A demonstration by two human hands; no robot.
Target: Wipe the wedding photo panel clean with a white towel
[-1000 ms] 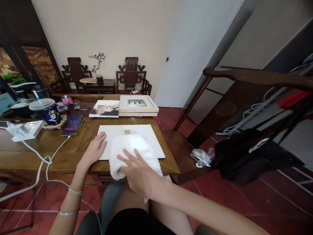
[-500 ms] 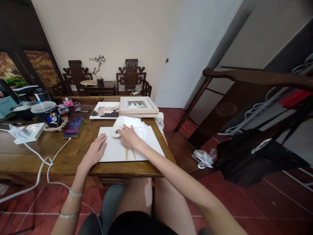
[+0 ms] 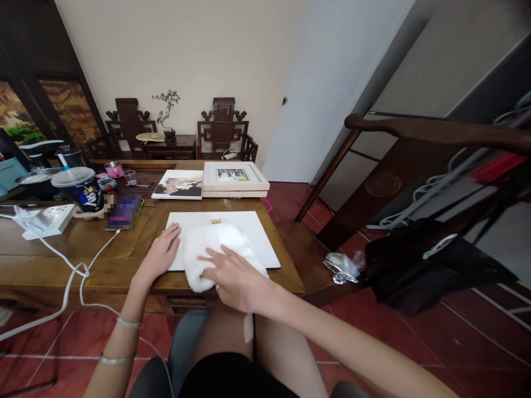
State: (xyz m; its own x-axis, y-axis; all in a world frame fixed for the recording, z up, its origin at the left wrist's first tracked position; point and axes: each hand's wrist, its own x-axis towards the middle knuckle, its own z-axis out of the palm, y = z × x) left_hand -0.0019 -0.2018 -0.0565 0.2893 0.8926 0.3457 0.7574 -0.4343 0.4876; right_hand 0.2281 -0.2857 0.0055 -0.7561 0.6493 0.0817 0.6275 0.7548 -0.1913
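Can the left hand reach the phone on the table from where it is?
Probably yes: the left hand rests on the left edge of the white board, and the phone lies nearby, with only wooden tabletop seen between them. The cable shouldn't block it.

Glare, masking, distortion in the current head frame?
Head view: a bright patch washes out part of the white cloth; head view: phone and photo print partly pixelated; head view: wide-angle stretching towards the edges, plain on the right-hand wooden chair.
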